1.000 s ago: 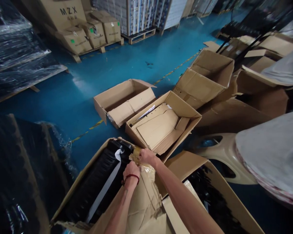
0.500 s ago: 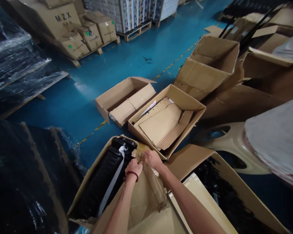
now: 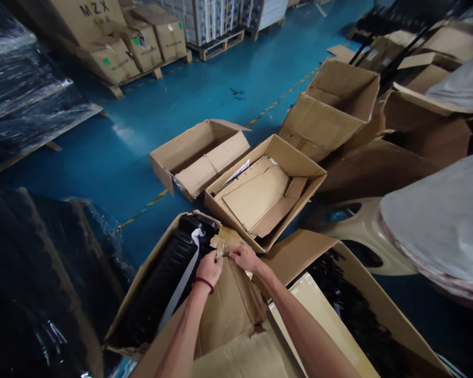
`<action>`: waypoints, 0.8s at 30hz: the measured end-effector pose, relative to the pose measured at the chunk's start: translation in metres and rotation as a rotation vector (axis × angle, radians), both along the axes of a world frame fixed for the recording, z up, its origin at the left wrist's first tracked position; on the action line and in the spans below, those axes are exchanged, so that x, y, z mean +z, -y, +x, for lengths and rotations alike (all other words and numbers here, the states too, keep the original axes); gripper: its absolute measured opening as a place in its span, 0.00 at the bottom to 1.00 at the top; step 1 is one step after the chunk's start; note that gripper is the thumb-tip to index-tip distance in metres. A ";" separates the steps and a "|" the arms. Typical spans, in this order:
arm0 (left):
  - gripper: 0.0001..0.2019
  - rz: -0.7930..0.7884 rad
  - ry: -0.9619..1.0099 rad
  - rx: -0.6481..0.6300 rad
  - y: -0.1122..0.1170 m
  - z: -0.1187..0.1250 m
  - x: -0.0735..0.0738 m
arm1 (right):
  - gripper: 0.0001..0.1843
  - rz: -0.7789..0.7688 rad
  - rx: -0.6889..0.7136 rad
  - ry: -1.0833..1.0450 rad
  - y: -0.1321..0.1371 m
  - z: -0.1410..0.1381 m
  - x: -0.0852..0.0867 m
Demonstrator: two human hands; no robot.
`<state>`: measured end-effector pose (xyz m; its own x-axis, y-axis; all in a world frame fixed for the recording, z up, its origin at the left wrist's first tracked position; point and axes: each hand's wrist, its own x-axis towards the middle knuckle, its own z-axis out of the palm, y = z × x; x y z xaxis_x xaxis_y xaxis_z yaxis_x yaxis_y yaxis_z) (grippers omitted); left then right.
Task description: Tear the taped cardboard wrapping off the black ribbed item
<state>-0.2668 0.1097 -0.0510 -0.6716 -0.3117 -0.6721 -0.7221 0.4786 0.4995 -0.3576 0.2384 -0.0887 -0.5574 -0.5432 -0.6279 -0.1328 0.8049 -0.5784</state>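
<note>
My left hand (image 3: 209, 268), with a dark red cord at the wrist, and my right hand (image 3: 244, 257) both pinch at the taped edge of a torn cardboard flap (image 3: 229, 304). A strip of shiny brown packing tape (image 3: 226, 239) sits just beyond my fingers. A small glinting bit shows between my hands, too small to identify. To the left of my hands, a black ribbed hard-shell suitcase (image 3: 169, 278) lies in an opened carton (image 3: 136, 294), with a white strap (image 3: 183, 275) across it.
Open cardboard boxes (image 3: 264, 191) stand on the blue floor (image 3: 110, 152) just beyond my hands. Dark plastic-wrapped goods (image 3: 35, 273) rise at left. A beige moulded shell (image 3: 362, 236) and grey sheeting lie at right. Cartons on pallets stand at the back.
My hands have drawn slightly apart along the taped flap edge. The view has tilted a little, so the boxes sit higher in the picture.
</note>
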 end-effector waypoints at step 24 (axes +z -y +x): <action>0.26 -0.411 0.046 -0.216 -0.076 0.062 0.013 | 0.13 -0.535 -0.144 0.300 0.177 0.036 0.090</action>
<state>-0.2048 0.1860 -0.0384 -0.7230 -0.4151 -0.5523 -0.6011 0.7719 0.2068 -0.3220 0.0610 0.0016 -0.4897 -0.7582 -0.4305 0.1859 0.3916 -0.9011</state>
